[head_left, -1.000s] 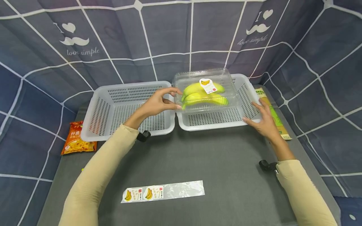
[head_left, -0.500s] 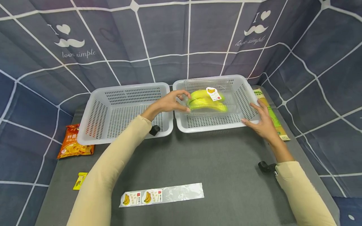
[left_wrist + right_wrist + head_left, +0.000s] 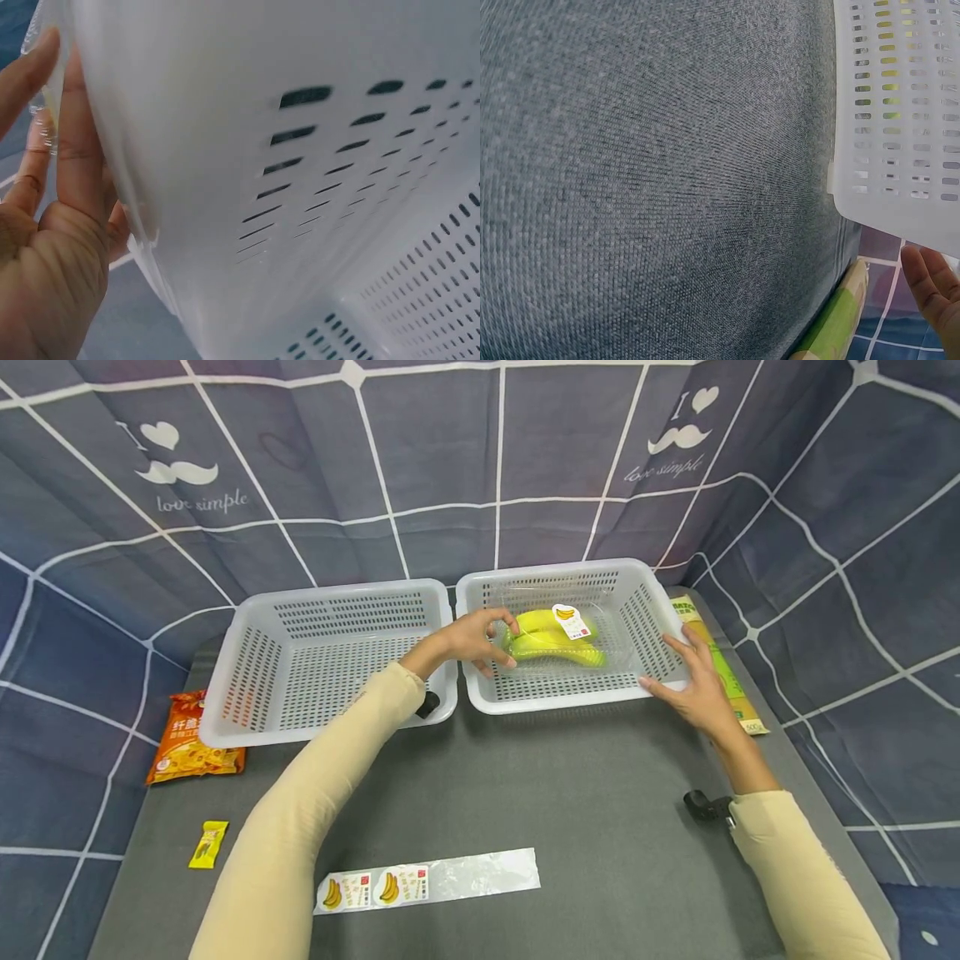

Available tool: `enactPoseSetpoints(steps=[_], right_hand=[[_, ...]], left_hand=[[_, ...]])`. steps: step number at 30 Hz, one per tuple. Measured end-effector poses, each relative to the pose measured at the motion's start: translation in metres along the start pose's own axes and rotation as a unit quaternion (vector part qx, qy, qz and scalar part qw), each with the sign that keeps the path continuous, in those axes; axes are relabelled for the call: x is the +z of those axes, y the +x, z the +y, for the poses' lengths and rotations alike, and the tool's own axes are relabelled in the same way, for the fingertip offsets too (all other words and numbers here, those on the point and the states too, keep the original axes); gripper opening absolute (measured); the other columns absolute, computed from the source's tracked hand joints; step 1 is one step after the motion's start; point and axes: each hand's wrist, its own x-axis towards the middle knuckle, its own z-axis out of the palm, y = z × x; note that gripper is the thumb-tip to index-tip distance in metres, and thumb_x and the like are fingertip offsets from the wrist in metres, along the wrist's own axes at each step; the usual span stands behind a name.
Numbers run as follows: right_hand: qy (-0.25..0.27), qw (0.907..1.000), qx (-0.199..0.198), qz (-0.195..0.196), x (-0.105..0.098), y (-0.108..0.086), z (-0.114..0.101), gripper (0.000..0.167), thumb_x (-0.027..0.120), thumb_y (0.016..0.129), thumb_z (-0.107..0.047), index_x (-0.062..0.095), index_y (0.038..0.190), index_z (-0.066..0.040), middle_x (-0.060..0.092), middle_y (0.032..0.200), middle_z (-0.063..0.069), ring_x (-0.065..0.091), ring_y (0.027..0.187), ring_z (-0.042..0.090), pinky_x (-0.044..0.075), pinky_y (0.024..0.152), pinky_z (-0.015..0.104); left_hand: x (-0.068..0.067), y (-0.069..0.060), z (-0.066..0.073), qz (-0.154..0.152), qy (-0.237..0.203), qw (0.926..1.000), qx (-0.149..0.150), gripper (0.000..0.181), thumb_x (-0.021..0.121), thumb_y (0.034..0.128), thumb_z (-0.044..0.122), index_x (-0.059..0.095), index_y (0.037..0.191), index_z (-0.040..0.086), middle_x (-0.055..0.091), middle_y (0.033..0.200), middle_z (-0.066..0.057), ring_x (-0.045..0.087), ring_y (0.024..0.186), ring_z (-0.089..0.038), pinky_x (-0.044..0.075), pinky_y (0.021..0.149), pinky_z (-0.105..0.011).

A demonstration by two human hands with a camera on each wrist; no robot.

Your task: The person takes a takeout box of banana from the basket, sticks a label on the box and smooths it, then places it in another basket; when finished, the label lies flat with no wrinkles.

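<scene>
A clear plastic clamshell box (image 3: 622, 639) with a banana label on its lid lies inside the right white basket (image 3: 555, 697). Yellow-green bananas (image 3: 555, 652) show through it. My left hand (image 3: 476, 639) reaches over the inner rims and holds the box's left end between thumb and fingers. In the left wrist view the box's clear edge (image 3: 46, 124) shows among those fingers. With straight, spread fingers, my right hand (image 3: 701, 689) rests on the right basket's front right corner. The right wrist view catches only its fingertips (image 3: 922, 281) by the basket wall.
The left basket (image 3: 330, 735) stands beside it, nothing in it. A label strip (image 3: 427, 881) lies in front. On the left are an orange snack bag (image 3: 195, 743) and a small yellow packet (image 3: 208, 844). A green-yellow package (image 3: 723, 668) lies right of the baskets.
My left hand has moved right and lowered the box of bananas from above the right basket down into it. My right hand has stayed at the basket corner.
</scene>
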Motion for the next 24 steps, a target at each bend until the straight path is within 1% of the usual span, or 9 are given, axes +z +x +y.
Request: enactPoseSetpoints(steps=[1, 4, 6, 9, 12, 16, 19, 22, 24], right_hand=[[0.0, 1.0, 0.0, 0.0, -0.0001, 0.0001, -0.0004, 0.085, 0.082, 0.079, -0.028, 0.038, 0.151, -0.015, 0.011, 0.165, 0.002, 0.032, 0.137, 0.048, 0.029, 0.104, 0.068], [0.0, 1.0, 0.0, 0.001, -0.0005, 0.0004, -0.0015, 0.085, 0.082, 0.079, -0.027, 0.038, 0.151, -0.015, 0.01, 0.165, 0.001, 0.033, 0.136, 0.049, 0.03, 0.103, 0.067], [0.0, 1.0, 0.001, 0.0, -0.0007, 0.0004, -0.0017, 0.085, 0.082, 0.079, -0.027, 0.038, 0.151, -0.015, 0.01, 0.165, 0.0, 0.033, 0.137, 0.048, 0.03, 0.103, 0.067], [-0.001, 1.0, 0.004, -0.001, -0.0008, 0.0001, -0.002, 0.086, 0.082, 0.079, -0.028, 0.037, 0.152, -0.017, 0.01, 0.165, 0.0, 0.032, 0.137, 0.049, 0.03, 0.103, 0.068], [-0.003, 1.0, 0.004, -0.002, -0.0007, 0.0, -0.0022, 0.086, 0.082, 0.08, -0.029, 0.037, 0.152, -0.018, 0.009, 0.165, -0.001, 0.034, 0.136, 0.049, 0.031, 0.103, 0.068], [-0.001, 1.0, 0.001, -0.001, -0.0001, 0.0007, -0.002, 0.085, 0.082, 0.08, -0.028, 0.038, 0.152, -0.017, 0.01, 0.165, -0.001, 0.034, 0.136, 0.048, 0.031, 0.103, 0.067], [-0.001, 1.0, 0.0, -0.001, 0.0004, 0.001, -0.0019, 0.085, 0.082, 0.08, -0.028, 0.038, 0.152, -0.017, 0.009, 0.165, -0.001, 0.034, 0.137, 0.049, 0.031, 0.103, 0.068], [-0.002, 1.0, 0.002, -0.002, 0.0007, 0.0005, -0.0014, 0.085, 0.082, 0.08, -0.029, 0.037, 0.152, -0.017, 0.009, 0.165, -0.001, 0.033, 0.137, 0.049, 0.03, 0.103, 0.068], [-0.002, 1.0, 0.004, -0.001, 0.0009, -0.0001, -0.0008, 0.086, 0.082, 0.08, -0.029, 0.037, 0.152, -0.017, 0.009, 0.165, 0.0, 0.032, 0.137, 0.049, 0.03, 0.103, 0.068]], left_hand=[[0.0003, -0.0005, 0.0004, -0.002, 0.0, 1.0, -0.005, 0.056, 0.077, 0.083, 0.003, 0.049, 0.131, 0.007, 0.035, 0.131, -0.022, 0.071, 0.071, -0.036, 0.058, 0.077, -0.048], [-0.0001, -0.002, 0.0009, -0.008, 0.001, 0.9999, -0.014, 0.056, 0.076, 0.0837, 0.003, 0.05, 0.133, 0.007, 0.034, 0.139, -0.026, 0.071, 0.066, -0.029, 0.059, 0.075, -0.045], [-0.0011, -0.0032, 0.0007, -0.019, -0.002, 0.9997, -0.018, 0.058, 0.076, 0.0841, 0.004, 0.05, 0.135, 0.007, 0.033, 0.143, -0.029, 0.071, 0.065, -0.026, 0.059, 0.075, -0.044], [-0.003, -0.0047, -0.0004, -0.041, -0.001, 0.9989, -0.025, 0.062, 0.075, 0.0851, 0.006, 0.049, 0.14, 0.009, 0.03, 0.148, -0.033, 0.072, 0.065, -0.025, 0.058, 0.077, -0.045], [-0.0043, -0.005, -0.0009, -0.055, 0.008, 0.998, -0.031, 0.065, 0.075, 0.0863, 0.008, 0.046, 0.144, 0.011, 0.027, 0.151, -0.035, 0.073, 0.067, -0.025, 0.058, 0.076, -0.043], [-0.0046, -0.0048, 0.0, -0.062, 0.025, 0.997, -0.04, 0.066, 0.074, 0.0874, 0.008, 0.044, 0.147, 0.013, 0.025, 0.152, -0.034, 0.073, 0.066, -0.024, 0.059, 0.072, -0.036], [-0.0047, -0.0044, 0.001, -0.067, 0.032, 0.9962, -0.045, 0.067, 0.073, 0.0876, 0.007, 0.043, 0.148, 0.013, 0.023, 0.153, -0.033, 0.072, 0.064, -0.022, 0.059, 0.07, -0.034], [-0.005, -0.0042, 0.002, -0.074, 0.038, 0.9954, -0.046, 0.068, 0.072, 0.088, 0.007, 0.042, 0.148, 0.013, 0.021, 0.155, -0.031, 0.072, 0.064, -0.022, 0.059, 0.07, -0.034], [-0.0053, -0.005, 0.0028, -0.079, 0.047, 0.9948, -0.043, 0.068, 0.072, 0.0884, 0.01, 0.042, 0.149, 0.013, 0.02, 0.157, -0.026, 0.072, 0.068, -0.024, 0.059, 0.073, -0.033]])
